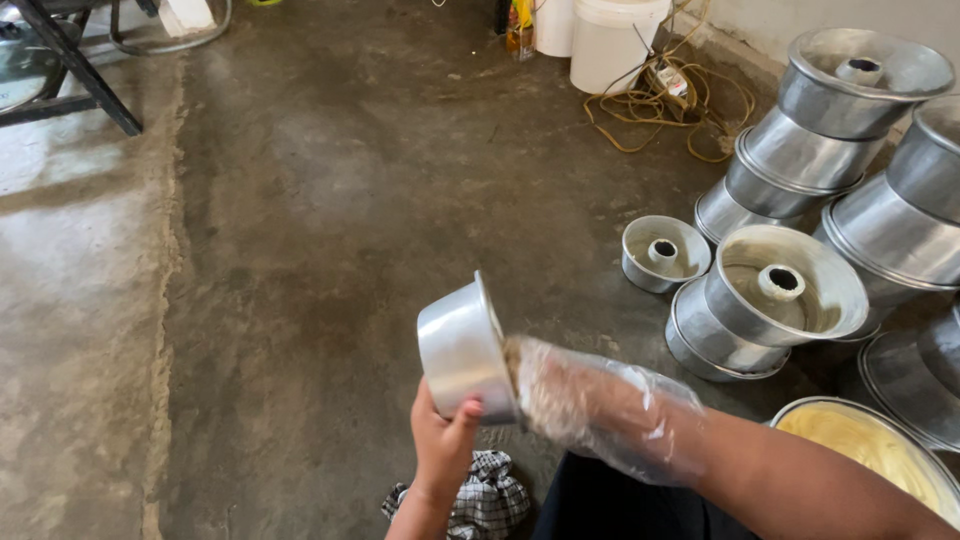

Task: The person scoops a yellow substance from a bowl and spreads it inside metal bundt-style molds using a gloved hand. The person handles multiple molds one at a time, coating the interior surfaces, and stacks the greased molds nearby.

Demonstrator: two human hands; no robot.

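Small metal pan (462,350) tilted on its side, gripped by left hand (442,440).
Bagged right hand (560,395) inside; grip unclear.

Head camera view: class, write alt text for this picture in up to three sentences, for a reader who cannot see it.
A person's left hand holds a small metal tube pan tipped on its side, while the right hand, in a clear plastic glove, reaches into it. To the right, stacked tube pans stand on the concrete floor, beside a bowl of pale yellow batter.
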